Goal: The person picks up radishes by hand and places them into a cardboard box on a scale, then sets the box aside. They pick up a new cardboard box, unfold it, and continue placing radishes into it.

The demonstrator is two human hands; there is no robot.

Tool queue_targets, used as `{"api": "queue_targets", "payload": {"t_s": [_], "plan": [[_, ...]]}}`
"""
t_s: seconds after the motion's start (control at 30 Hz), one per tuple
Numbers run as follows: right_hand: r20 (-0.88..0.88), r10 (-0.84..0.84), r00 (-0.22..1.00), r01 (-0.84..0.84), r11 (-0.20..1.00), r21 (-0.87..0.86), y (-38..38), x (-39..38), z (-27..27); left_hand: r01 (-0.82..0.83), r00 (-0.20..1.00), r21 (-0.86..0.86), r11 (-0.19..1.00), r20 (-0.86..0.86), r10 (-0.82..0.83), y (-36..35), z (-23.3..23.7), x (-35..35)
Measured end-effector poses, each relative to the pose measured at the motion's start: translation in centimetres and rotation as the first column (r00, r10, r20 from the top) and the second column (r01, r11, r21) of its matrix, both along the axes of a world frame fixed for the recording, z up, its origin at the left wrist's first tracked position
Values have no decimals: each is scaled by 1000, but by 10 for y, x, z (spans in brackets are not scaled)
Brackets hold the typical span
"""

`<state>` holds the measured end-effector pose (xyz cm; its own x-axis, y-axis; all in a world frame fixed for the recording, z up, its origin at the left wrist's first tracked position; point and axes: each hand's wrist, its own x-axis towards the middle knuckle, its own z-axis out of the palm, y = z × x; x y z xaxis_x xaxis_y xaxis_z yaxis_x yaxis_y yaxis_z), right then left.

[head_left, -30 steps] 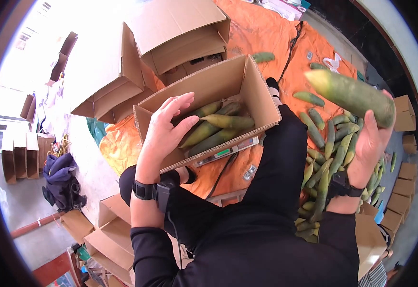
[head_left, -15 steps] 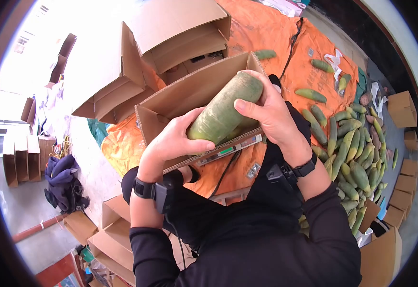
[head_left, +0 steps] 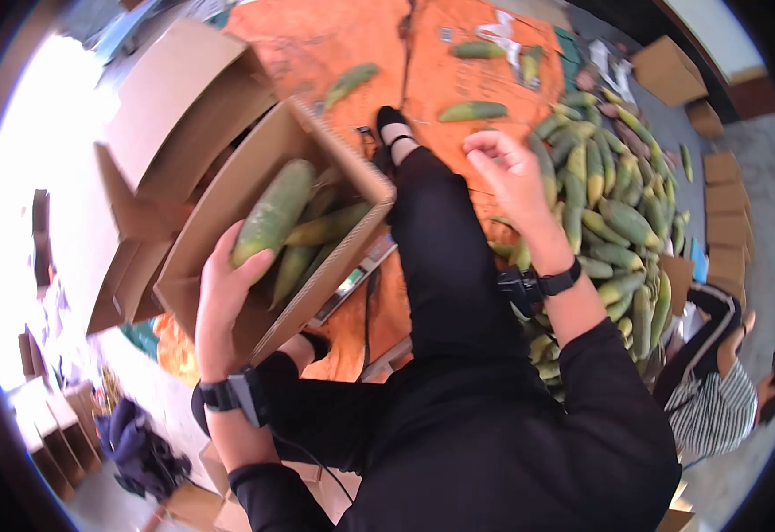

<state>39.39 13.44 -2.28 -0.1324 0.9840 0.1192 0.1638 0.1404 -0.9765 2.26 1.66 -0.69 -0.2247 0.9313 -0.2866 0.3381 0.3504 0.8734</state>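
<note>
Head: L hand (head_left: pixel 226 273) grip round lg veg (head_left: pixel 276 211) in box (head_left: pixel 247 168); R hand (head_left: pixel 513 177) grip loose.

Orange tarp (head_left: pixel 316 34) holds pt. of grn veg pile (head_left: pixel 627 222) & some strays (head_left: pixel 473 111).

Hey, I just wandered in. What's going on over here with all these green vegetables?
A seated person has their left hand around the lower end of a large green vegetable, inside an open cardboard box where several others lie. Their right hand is raised near a big heap of similar vegetables, with nothing visible in it. A few more lie apart on the orange sheet.
</note>
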Motion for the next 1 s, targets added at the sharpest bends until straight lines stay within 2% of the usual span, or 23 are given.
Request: {"api": "queue_targets", "payload": {"t_s": [0.03,0.07,0.13,0.2,0.27,0.33,0.43,0.5,0.53,0.57,0.6,0.67,0.73,0.8,0.87,0.93,1.0], "plan": [[96,-29,995,27,999,25,-4,10,-8,17,996,-16,1000,-84,-19,2,-1,-3],[135,-36,990,44,998,-55,-8,21,-21,44,993,100,994,-112,-33,3,-11,-9],[232,-54,971,84,989,-123,-17,36,-36,-48,990,33,998,-130,52,4,-1,-9],[247,-52,968,91,984,-151,-23,52,-55,-22,991,26,999,-129,26,1,5,-12],[458,-87,885,143,986,-89,-27,70,-71,-13,991,19,1000,-131,15,-2,10,-12],[556,-147,818,193,981,-26,-26,105,-103,-17,990,-7,1000,-144,16,-7,15,-12],[721,-246,648,339,941,16,-31,172,-143,-41,994,39,998,-95,45,-16,15,-20],[835,-318,449,488,870,69,-48,219,-169,-76,994,49,996,-78,80,-20,21,-20],[885,-303,353,568,821,55,-61,229,-166,-109,992,64,992,-57,113,-21,24,-19],[917,-310,251,626,775,91,-80,253,-189,-134,988,59,989,-72,138,-24,26,-19],[910,-262,322,659,752,-17,-96,264,-192,-117,987,79,990,-103,125,-24,28,-17],[923,-15,385,748,590,-303,-112,267,-190,-148,975,90,985,-154,161,-24,31,-15],[938,168,304,738,581,-344,-122,260,-189,-56,985,109,992,-157,73,-24,30,-15],[938,275,210,730,594,-337,-125,249,-186,-79,975,107,991,-199,99,-23,27,-12],[935,321,148,721,612,-325,-126,242,-182,-75,969,103,992,-229,97,-21,26,-11],[935,337,111,705,637,-313,-128,238,-179,-10,942,78,997,-333,36,-19,29,-8],[942,319,104,679,669,-301,-128,233,-177,-20,945,100,995,-323,52,-19,30,-7]]}}
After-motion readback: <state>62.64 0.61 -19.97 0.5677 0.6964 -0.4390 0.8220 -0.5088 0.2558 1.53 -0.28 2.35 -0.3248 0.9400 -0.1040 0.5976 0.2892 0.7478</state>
